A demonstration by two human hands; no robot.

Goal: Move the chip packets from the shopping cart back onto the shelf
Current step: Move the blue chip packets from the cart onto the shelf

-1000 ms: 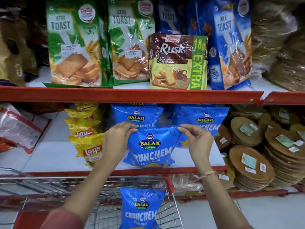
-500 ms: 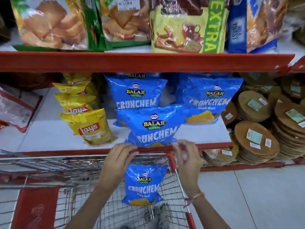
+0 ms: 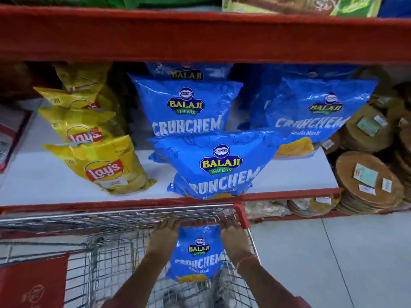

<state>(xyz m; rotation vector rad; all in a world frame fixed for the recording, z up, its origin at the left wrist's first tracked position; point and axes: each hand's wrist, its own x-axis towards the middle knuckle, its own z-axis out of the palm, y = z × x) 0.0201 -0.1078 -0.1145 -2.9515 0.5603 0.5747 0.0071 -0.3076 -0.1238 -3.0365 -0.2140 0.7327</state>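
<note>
The blue chip packet (image 3: 196, 252) stands inside the cart (image 3: 115, 221), against its front right corner. My left hand (image 3: 165, 235) and right hand (image 3: 231, 237) pinch its top corners. I judge the packet could snag on the cart's rim as I lift, or knock the packet (image 3: 213, 167) overhanging the shelf's (image 3: 66, 183) front edge.
</note>
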